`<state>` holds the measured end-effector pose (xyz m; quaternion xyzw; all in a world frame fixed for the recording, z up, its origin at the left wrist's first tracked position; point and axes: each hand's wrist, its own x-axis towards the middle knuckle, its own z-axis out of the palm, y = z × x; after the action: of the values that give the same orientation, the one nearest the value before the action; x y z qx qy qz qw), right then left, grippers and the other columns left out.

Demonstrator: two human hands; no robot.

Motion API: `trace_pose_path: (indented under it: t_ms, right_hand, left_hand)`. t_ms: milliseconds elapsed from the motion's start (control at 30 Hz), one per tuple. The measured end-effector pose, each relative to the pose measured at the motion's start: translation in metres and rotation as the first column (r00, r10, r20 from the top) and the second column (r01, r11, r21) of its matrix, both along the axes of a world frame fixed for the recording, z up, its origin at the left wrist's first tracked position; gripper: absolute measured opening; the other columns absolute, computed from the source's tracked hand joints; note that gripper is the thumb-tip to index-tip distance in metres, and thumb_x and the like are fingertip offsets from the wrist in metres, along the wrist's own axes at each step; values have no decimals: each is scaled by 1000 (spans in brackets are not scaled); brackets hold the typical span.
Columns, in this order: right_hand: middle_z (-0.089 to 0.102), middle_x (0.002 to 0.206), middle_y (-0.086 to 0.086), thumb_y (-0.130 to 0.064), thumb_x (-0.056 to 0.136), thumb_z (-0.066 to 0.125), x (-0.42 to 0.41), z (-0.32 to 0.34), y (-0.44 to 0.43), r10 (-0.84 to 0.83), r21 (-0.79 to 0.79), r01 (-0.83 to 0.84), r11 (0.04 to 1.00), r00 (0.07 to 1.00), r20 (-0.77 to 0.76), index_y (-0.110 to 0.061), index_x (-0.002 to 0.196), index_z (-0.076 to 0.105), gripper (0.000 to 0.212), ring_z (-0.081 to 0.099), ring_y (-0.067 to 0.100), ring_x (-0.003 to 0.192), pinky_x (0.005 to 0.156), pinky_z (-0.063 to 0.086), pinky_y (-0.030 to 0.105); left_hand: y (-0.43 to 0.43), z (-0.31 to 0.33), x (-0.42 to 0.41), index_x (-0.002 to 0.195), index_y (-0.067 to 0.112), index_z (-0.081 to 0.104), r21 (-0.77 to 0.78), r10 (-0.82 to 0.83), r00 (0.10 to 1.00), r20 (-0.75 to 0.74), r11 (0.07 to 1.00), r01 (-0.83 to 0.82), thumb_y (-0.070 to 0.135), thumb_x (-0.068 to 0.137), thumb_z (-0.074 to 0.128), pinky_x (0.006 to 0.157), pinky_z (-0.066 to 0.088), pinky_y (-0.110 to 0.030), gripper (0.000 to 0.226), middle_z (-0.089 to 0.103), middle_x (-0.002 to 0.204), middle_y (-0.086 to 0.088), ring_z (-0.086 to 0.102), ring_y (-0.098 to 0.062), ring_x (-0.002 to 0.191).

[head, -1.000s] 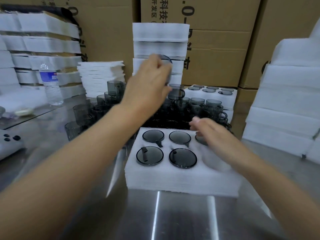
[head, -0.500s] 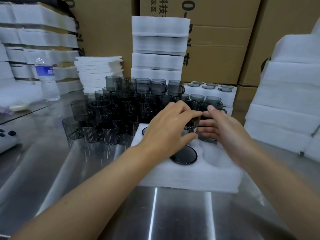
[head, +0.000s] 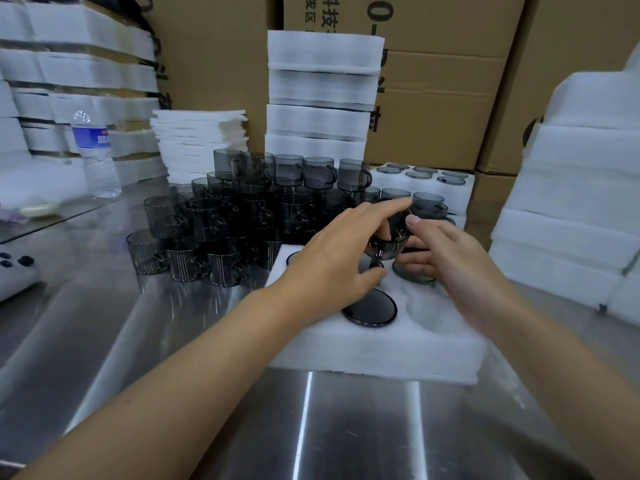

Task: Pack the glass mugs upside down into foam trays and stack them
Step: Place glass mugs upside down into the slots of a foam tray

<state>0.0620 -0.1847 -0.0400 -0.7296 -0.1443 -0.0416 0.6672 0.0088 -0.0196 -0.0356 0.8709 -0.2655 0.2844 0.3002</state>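
Left hand (head: 339, 251) had fingers curled round the glass mug (head: 391, 237) over the far right of the foam tray (head: 381, 351), handle dangling. The right hand (head: 446, 258), fingers loose, thumbed its side. The empty pocket (head: 429, 306) lay nearer, at the near right corner.

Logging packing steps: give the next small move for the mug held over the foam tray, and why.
Probably lower the smoked glass mug, mouth down, into the empty front-right pocket of the foam tray. The left hand grips it above the tray, and the right hand touches it.
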Motion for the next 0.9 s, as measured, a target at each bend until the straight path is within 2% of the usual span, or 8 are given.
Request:
trace_pose_path:
  t_ms: [100,233,400,533,700,767,833,900]
  right_hand:
    - [67,99,7,-40,80,66,0,0,0,22,42,-22,999,1000,-18,-22,101,65,28,71,16,81,70,54,26]
    - [66,94,8,-39,67,61,2,0,-1,24,91,-20,996,999,-40,-20,97,63,35,72,19,81,74,55,30]
    - [71,93,2,-19,86,61,4,-2,-3,49,85,-48,995,999,-13,-24,103,64,17,71,18,81,72,53,29]
    - [71,94,-1,-19,86,65,2,-3,-4,51,43,-52,998,999,15,-25,114,61,29,71,15,82,70,52,26]
    - [70,95,-1,-22,85,68,2,-3,-2,56,23,-57,998,998,21,-26,113,60,29,71,15,82,72,53,27]
    - [71,94,-3,-25,85,68,2,-3,-2,56,0,-56,998,998,25,-26,114,61,30,71,14,82,72,52,27]
    - [71,95,-5,-28,85,67,2,-4,-3,63,-30,-62,998,998,31,-26,114,62,30,71,13,82,74,52,28]
    - [70,96,-6,-31,85,66,3,-4,-2,65,-42,-64,997,997,32,-26,113,63,28,71,13,81,76,52,29]
  left_hand:
    - [0,-1,-1,141,25,41,24,-28,999,18,999,27,2,76,71,91,44,-31,75,48,101,10,50,-12,100]
    - [1,0,0,138,21,47,21,11,996,90,1000,-13,-3,75,68,95,39,-26,70,45,110,7,47,-14,106]
    - [4,-1,3,127,22,50,-81,174,983,51,982,-170,3,75,70,93,30,-14,59,41,119,8,37,-9,115]
    - [7,-3,7,105,29,46,-183,223,969,-103,954,-239,12,77,73,90,39,-21,43,47,112,14,45,-6,108]
    - [11,-4,11,85,33,48,-240,231,957,-173,933,-268,17,78,72,74,40,-13,31,54,100,14,51,-3,94]
    - [10,-4,11,77,33,48,-256,212,957,-197,931,-259,17,78,73,70,40,-14,30,56,93,12,52,-1,81]
    - [9,-3,10,74,31,50,-277,182,958,-224,930,-241,17,77,74,63,38,-8,28,57,84,13,50,2,69]
    - [9,-2,8,72,29,52,-302,162,958,-235,925,-230,17,75,76,62,38,-5,27,58,79,14,52,2,70]
